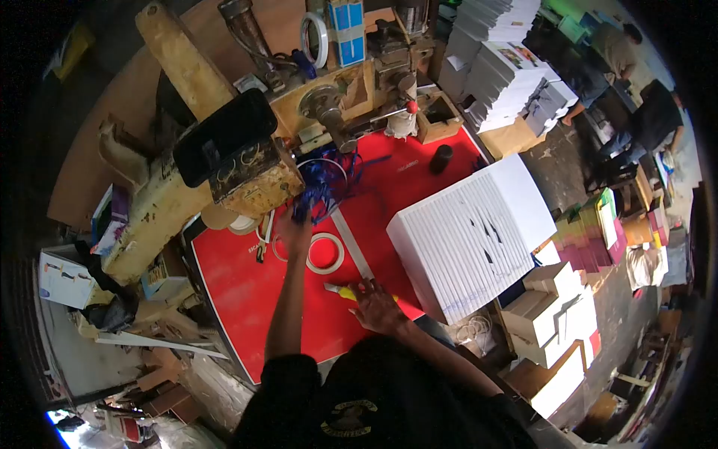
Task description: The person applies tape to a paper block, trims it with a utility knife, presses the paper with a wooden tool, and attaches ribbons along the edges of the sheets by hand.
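My left hand (296, 227) reaches over the red board (247, 299), at the near edge of a tangle of blue ribbon (321, 183) beside the machine; its fingers are blurred and partly hidden. My right hand (380, 307) is low over the board, its fingers at a yellow cutter (342, 291) whose blade end points left. Between the hands lies a white roll of tape (342, 254). A pale strip (351, 243) runs across the board. Right of my right hand stands a large stack of white paper (464, 239) with dark marks on its side.
A machine (258, 179) with a black tray overhangs the board's left. A dark cylinder (441, 159) stands near the far edge, by a wooden box (437, 120). Paper stacks (493, 75) and cartons (550, 314) are at the right. Two people (658, 112) are in the far right background.
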`<act>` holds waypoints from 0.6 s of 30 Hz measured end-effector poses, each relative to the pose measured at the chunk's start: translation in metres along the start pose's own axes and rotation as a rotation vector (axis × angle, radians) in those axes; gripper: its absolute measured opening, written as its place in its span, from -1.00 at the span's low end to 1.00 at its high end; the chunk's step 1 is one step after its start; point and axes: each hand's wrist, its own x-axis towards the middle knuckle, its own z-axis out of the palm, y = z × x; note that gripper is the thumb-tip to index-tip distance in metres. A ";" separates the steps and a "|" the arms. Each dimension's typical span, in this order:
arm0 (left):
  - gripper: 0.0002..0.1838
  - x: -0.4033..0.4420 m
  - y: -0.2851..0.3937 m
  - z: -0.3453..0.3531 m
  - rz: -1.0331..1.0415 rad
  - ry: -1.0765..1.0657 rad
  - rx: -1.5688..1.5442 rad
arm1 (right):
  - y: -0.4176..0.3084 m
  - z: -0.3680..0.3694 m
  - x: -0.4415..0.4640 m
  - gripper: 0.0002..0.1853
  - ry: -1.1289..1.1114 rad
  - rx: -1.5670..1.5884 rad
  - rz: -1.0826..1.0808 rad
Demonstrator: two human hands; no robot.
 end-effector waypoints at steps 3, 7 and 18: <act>-0.86 -0.071 0.031 -0.071 -0.098 -0.134 -0.101 | 0.013 0.021 0.000 -0.33 0.114 0.167 0.033; -0.86 -0.146 0.030 -0.135 -0.209 -0.193 -0.049 | 0.013 0.007 0.011 -0.23 0.090 0.338 0.261; -0.83 -0.203 -0.032 -0.237 -0.389 -0.103 0.270 | 0.047 0.055 -0.015 -0.34 0.339 -0.360 0.022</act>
